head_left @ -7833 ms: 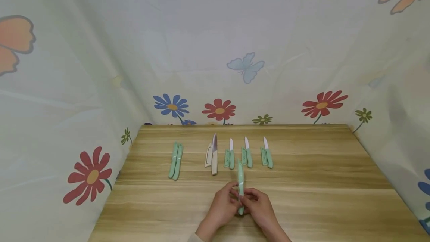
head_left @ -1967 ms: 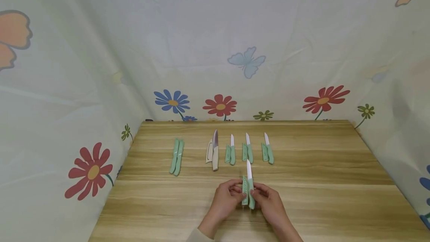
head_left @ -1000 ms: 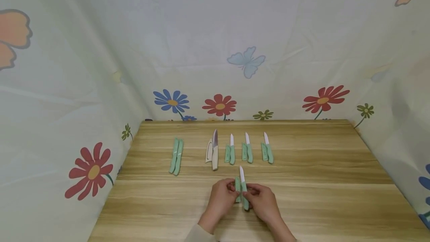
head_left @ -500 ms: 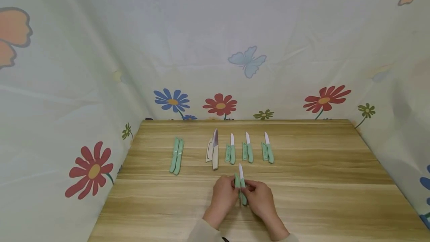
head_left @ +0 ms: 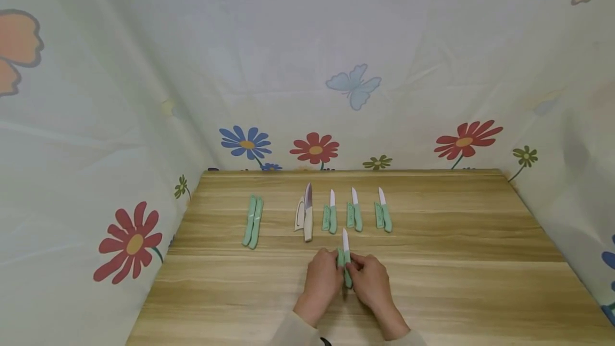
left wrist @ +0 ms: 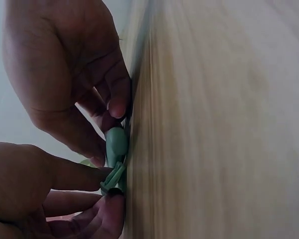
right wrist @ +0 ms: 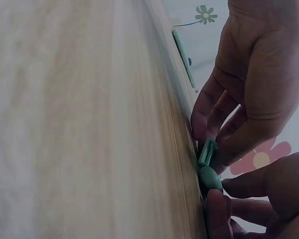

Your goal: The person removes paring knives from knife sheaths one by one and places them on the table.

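Observation:
In the head view, my left hand (head_left: 323, 275) pinches a small green knife sheath (head_left: 340, 258). Close on its right, my right hand (head_left: 373, 280) pinches the green handle of a paring knife (head_left: 348, 276), its pale bare blade pointing away from me. Both wrist views show the pieces low at the tabletop, side by side. The handle's rounded end (left wrist: 117, 144) shows in the left wrist view, and the sheath's slotted end (right wrist: 207, 153) in the right wrist view. Fingers partly cover both pieces.
Behind the hands, a beige knife (head_left: 308, 226) lies beside its beige sheath (head_left: 299, 215). To its right are three green paring knives (head_left: 332, 220), each with a sheath at its left. Two sheathed green knives (head_left: 257, 226) lie together farther left. A flowered curtain (head_left: 269, 68) surrounds the wooden table (head_left: 456, 282).
Earliest, the knife was in its sheath, held by both hands. By two seconds ago it was out. Since then both pieces have shifted slightly left and closer together, and the left hand has turned over the sheath.

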Tool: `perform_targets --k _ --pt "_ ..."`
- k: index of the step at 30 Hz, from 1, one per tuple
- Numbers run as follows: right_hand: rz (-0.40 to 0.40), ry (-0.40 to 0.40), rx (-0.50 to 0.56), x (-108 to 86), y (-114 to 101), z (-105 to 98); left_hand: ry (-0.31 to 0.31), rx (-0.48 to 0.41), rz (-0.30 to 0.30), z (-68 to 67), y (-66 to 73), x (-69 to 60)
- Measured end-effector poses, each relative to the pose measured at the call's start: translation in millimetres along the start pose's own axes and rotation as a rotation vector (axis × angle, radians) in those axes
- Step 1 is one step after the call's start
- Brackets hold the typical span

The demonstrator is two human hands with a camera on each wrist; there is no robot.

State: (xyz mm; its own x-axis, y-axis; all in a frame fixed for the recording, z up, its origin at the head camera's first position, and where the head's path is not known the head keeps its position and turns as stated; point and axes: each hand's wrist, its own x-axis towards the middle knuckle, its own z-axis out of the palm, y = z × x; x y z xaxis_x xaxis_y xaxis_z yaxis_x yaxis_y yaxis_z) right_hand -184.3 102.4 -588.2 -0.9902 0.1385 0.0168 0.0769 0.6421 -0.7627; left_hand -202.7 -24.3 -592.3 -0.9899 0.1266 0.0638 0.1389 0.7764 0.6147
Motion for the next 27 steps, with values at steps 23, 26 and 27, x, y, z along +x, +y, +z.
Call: perform_targets --k 23,26,27 --pt "0.016 -0.013 0.083 -1.2 4.3 2.7 0.009 0.058 0.05 4.2 -0.8 -5.1" --pt "0.016 -0.018 0.083 -1.5 4.7 2.9 0.005 0.051 0.05 4.6 -1.3 -5.5" --pt "0.016 -0.018 0.083 -1.6 4.9 2.9 0.003 0.049 0.048 4.6 -1.4 -5.8"
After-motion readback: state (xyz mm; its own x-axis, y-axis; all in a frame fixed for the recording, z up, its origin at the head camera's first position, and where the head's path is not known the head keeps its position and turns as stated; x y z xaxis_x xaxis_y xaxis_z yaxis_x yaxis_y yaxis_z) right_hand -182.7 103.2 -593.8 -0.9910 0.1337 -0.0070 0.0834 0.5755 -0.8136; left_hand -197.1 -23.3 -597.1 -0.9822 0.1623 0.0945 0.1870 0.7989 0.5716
